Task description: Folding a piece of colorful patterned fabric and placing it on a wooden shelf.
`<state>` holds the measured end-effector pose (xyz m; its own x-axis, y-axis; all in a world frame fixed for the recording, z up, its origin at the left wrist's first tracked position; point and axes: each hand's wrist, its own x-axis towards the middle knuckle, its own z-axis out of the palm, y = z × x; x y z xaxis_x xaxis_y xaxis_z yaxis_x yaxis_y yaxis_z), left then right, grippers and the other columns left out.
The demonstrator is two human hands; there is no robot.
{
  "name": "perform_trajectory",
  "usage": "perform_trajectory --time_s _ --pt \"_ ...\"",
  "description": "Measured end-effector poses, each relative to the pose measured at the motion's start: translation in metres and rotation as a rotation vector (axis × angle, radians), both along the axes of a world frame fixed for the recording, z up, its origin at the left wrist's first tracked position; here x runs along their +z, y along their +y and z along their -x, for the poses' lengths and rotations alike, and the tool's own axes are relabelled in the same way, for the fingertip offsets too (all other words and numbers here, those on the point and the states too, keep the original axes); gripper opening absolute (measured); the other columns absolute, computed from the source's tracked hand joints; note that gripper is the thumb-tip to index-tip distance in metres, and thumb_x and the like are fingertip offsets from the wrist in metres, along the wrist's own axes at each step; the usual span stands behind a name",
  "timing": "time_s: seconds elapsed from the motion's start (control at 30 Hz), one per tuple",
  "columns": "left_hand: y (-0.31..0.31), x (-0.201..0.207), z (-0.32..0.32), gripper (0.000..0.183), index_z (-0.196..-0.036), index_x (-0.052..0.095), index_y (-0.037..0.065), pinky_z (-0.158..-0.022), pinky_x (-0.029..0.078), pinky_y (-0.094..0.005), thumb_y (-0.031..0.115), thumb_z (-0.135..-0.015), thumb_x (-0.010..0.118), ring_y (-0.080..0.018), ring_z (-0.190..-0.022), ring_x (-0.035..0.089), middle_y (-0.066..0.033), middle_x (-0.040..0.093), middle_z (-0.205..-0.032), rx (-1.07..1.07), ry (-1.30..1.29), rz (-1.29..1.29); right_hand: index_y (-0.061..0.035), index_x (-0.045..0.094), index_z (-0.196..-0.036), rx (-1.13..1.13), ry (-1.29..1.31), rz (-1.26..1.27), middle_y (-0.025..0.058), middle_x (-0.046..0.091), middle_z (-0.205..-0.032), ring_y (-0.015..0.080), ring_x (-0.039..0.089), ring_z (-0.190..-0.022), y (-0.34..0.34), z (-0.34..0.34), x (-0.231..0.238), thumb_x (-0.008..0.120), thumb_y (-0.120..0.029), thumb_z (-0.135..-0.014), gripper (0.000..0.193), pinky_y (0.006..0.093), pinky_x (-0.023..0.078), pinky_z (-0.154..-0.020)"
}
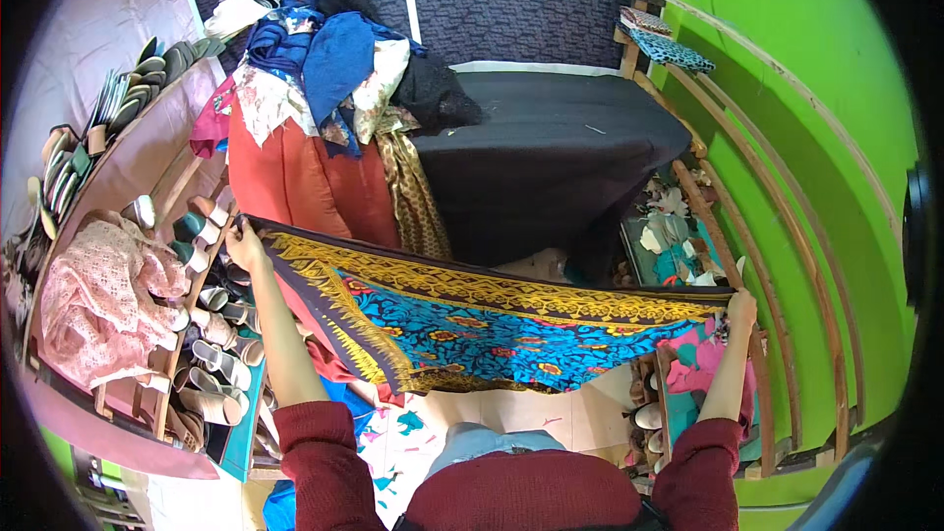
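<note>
The left fingers (pixel 237 228) are closed on one upper corner of the cloth (pixel 511 334), pinching its dark edge. The right fingers (pixel 739 303) are closed on the opposite upper corner. Both arms reach forward and apart, so the cloth hangs between the two sets of fingers, its top edge sagging slightly and its lower part dropping toward the wearer. It is blue with red and yellow flowers, and has a gold and black border.

Just beyond the left fingers, a red drape (pixel 305 187) hangs below a heap of clothes (pixel 339 59), with a gold drape (pixel 418 182) to its right. The heap lies on the left part of a surface (pixel 560 128) covered in black, ahead of and between the fingers.

Left of the left fingers, a pink lace (pixel 113 290) lies on a rack beside shoes (pixel 218 364), some of them nearer the wearer than these fingers. Farther out to their left is a row of soles (pixel 143 88).

Near the right fingers, on their near side, are pink scraps (pixel 696 366); beyond them, pale and green scraps (pixel 669 226) lie beside wooden rails (pixel 777 187).
</note>
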<state>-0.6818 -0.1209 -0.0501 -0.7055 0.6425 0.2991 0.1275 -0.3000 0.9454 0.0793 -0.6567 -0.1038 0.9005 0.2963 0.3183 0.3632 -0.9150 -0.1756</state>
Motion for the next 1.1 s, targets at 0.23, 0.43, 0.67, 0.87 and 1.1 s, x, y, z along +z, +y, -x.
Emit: perform_trajectory --time_s 0.23,0.43,0.67,0.87,1.1 --pt "-0.016 0.043 0.091 0.024 -0.11 0.046 0.003 -0.048 0.05 -0.026 0.019 -0.092 0.048 -0.0212 -0.061 0.064 -0.012 0.06 -0.09 -0.152 -0.13 -0.172 -0.0028 0.045 -0.122 0.433 1.164 -1.607 0.0159 0.051 -0.12 0.0235 0.051 -0.109 0.053 0.018 0.008 0.039 -0.016 -0.091 0.034 0.0417 0.047 -0.082" --pt "-0.17 0.062 -0.136 0.024 -0.104 0.047 0.001 -0.094 0.042 -0.0361 0.023 -0.093 0.045 -0.0247 -0.11 0.053 -0.0164 0.056 -0.115 -0.92 -0.019 -0.374 -0.0089 0.04 -0.131 0.971 0.873 -1.686 0.0071 0.042 -0.133 0.0195 0.039 -0.122 0.093 0.192 0.078 0.059 -0.027 -0.082 0.056 0.0447 0.031 -0.102" --pt "-0.168 0.021 -0.14 0.009 -0.088 0.055 0.001 -0.041 0.042 -0.0196 0.01 -0.086 0.058 -0.0082 -0.056 0.054 -0.0021 0.057 -0.069 -0.718 0.136 -0.081 0.0009 0.05 -0.122 0.748 0.575 -1.076 0.0027 0.06 -0.091 0.0032 0.049 -0.072 0.141 0.232 0.099 0.051 0.001 -0.086 0.036 0.0172 0.04 -0.065" --pt "-0.221 0.051 -0.134 0.013 -0.094 0.056 0.002 -0.049 0.038 -0.0178 0.014 -0.088 0.057 -0.0082 -0.062 0.058 -0.0081 0.065 -0.086 -0.862 -0.024 -0.166 -0.001 0.055 -0.118 0.888 0.687 -1.254 0.0086 0.06 -0.113 0.0139 0.056 -0.101 0.118 0.241 0.074 0.056 -0.007 -0.087 0.031 0.0249 0.043 -0.088" --pt "-0.12 -0.039 -0.03 0.021 -0.089 0.057 -0.002 -0.057 0.045 -0.0237 0.018 -0.085 0.063 -0.0114 -0.057 0.057 -0.006 0.06 -0.072 -0.166 0.12 -0.015 0.0014 0.061 -0.108 0.536 -0.047 -1.424 0.0027 0.065 -0.083 0.0088 0.057 -0.07 0.077 0.134 0.034 0.053 -0.012 -0.089 0.024 0.0241 0.046 -0.062"
